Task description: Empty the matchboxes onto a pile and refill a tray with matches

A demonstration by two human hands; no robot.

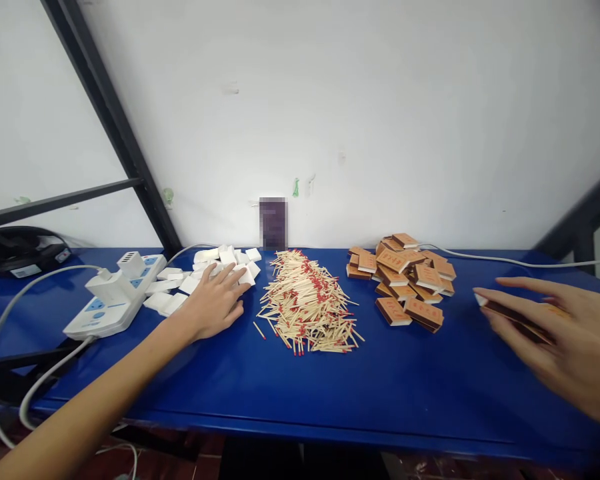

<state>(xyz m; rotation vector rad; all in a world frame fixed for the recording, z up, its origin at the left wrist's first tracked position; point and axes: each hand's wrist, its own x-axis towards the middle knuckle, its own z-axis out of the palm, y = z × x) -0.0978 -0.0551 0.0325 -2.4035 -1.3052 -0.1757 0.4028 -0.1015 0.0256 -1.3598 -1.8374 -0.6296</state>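
My left hand [215, 303] reaches over the pile of small white matchbox trays [165, 300], its fingers spread and its fingertips on or just above them. Whether it touches one I cannot tell. At the right end of the table, my right hand [565, 333] is closed on a matchbox [517, 319], whose dark striking side and a white tip show between the fingers. Between the hands lies a long heap of loose matches [307, 303] with red heads. Right of it is a pile of brown matchboxes [405, 273] with orange print.
A white power strip [115, 300] with plugs and cables stands on the left of the blue table [290, 393]. Behind it lies a black strap-like item [23, 250]. Dark metal frame bars [115, 113] rise at the left. A pixelated dark rectangle [274, 225] is against the wall.
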